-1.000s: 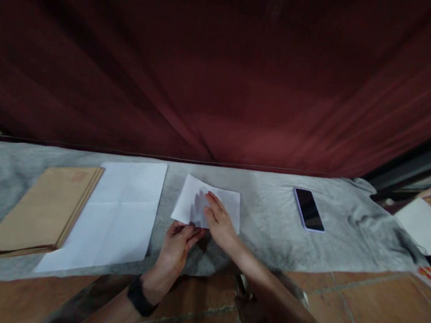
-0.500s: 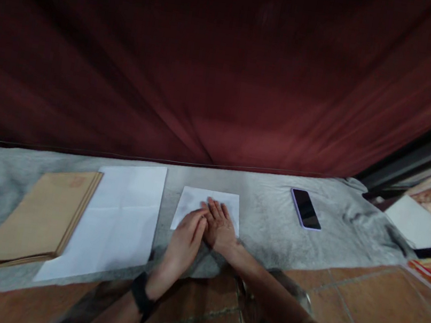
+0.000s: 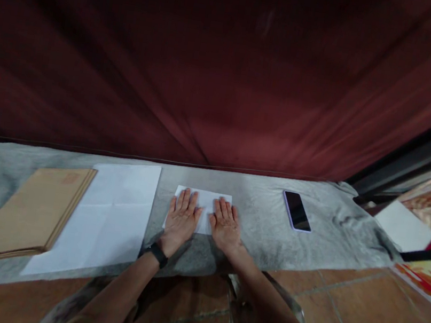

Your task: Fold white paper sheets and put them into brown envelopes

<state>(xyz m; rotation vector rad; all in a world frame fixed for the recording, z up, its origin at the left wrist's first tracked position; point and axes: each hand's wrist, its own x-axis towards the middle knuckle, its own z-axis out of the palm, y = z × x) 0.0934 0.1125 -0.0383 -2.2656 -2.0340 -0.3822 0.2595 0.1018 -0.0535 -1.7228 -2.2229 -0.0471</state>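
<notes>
A small white sheet of folded-looking paper (image 3: 206, 199) lies flat on the grey cloth (image 3: 259, 206) in front of me. My left hand (image 3: 181, 220) rests palm down over its left part, fingers stretched out and pointing away from me. Over the right part lies my right hand (image 3: 225, 227), also flat, with its fingers slightly spread. A strip of paper shows between the two hands. Neither hand grips anything. On my left wrist is a black watch (image 3: 158, 254).
To the left lie large white sheets (image 3: 119, 212) with a stack of brown paper envelopes (image 3: 30, 209) partly over them. A phone (image 3: 297, 211) in a purple case lies to the right. Behind hangs a dark red curtain (image 3: 228, 77); tiled floor (image 3: 344, 299) runs along the front.
My hands were close together over the paper's middle, the left partly curled by the right. Now they are apart, the left laid flat on the paper's left part. The view has shifted slightly.
</notes>
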